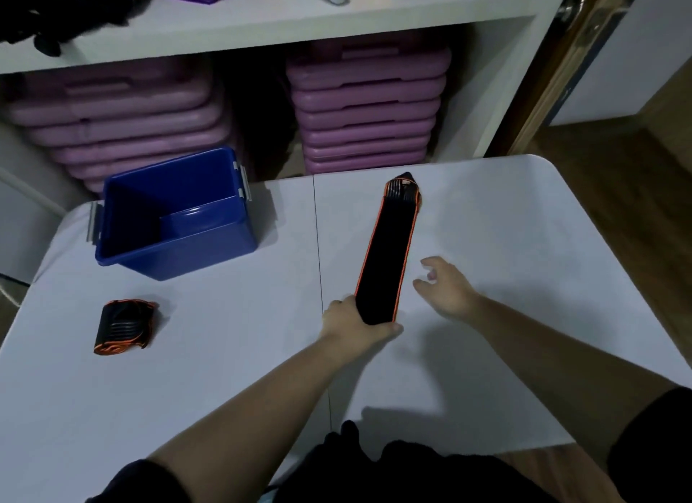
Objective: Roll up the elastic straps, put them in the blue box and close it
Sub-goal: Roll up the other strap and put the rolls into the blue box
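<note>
A black elastic strap with orange edges (389, 247) lies stretched flat on the white table (524, 277), running from near the back edge toward me. My left hand (352, 324) grips its near end. My right hand (445, 289) hovers just right of the strap, fingers spread, holding nothing. A second black-and-orange strap (123, 326) sits rolled up at the table's left. The blue box (176, 218) stands open at the back left, its inside empty as far as I can see; no lid is visible.
Behind the table a white shelf unit (299, 26) holds stacks of purple cases (367, 105) below and small items on top. Wooden floor (636, 173) shows at right. A seam (322, 315) runs down the tabletop.
</note>
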